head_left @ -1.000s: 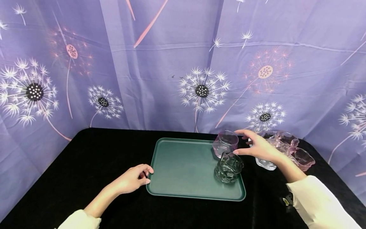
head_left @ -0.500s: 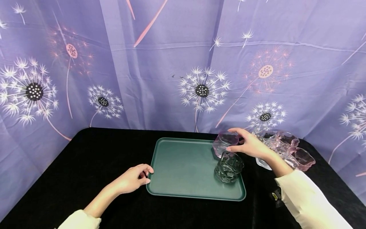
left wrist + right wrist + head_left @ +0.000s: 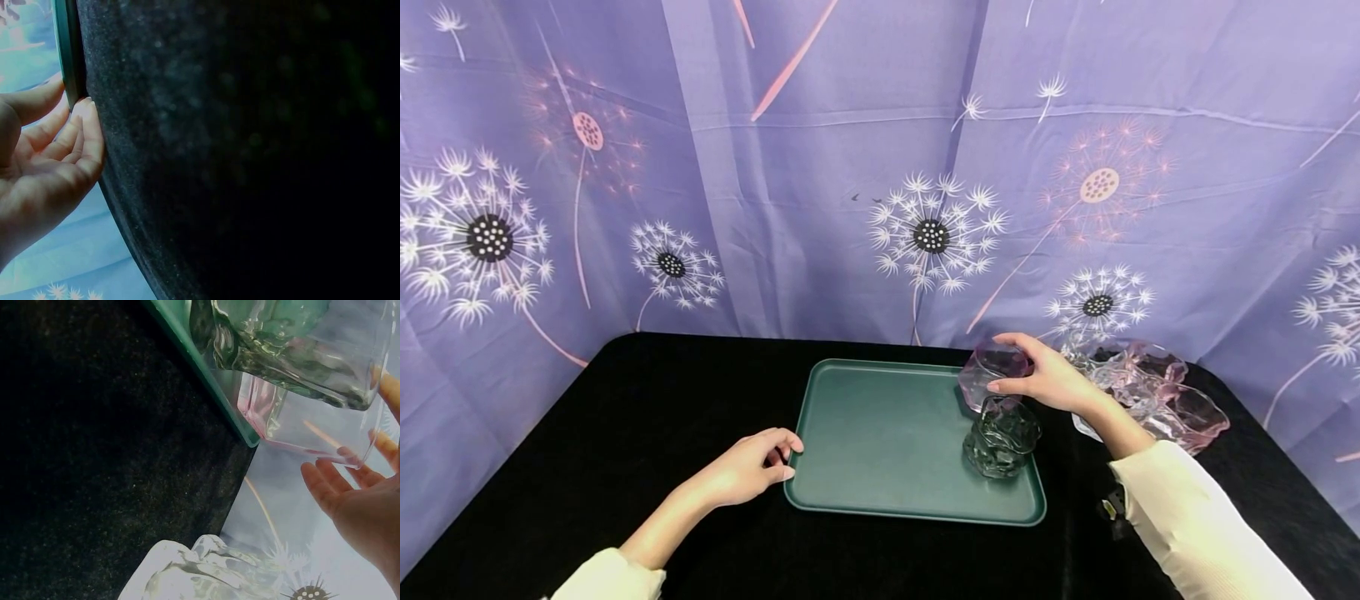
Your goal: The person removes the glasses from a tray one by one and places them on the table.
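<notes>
A green tray (image 3: pixel 880 442) lies on the black-covered table. At its left rim is my left hand (image 3: pixel 748 468); in the left wrist view the thumb and fingertips (image 3: pixel 89 115) lie around the tray's edge. My right hand (image 3: pixel 1052 375) holds the pink-purple clear glass (image 3: pixel 979 382) near its rim, thumb on the near side and fingers on the far side. That glass stands at the tray's back right corner. Just in front of it, a smoky grey glass (image 3: pixel 997 450) with a wavy surface stands on the tray, close to my right thumb and partly overlapping the pink-purple glass in view.
To the right of the tray stand several clear and pink glass pieces (image 3: pixel 1191 417), partly hidden by my right hand and forearm. A purple curtain (image 3: pixel 820 250) with dandelion prints hangs behind the table's back edge.
My right hand has moved left from beside the pink-purple glass and now has its fingers around it. The left hand, tray and grey glass have stayed in place.
</notes>
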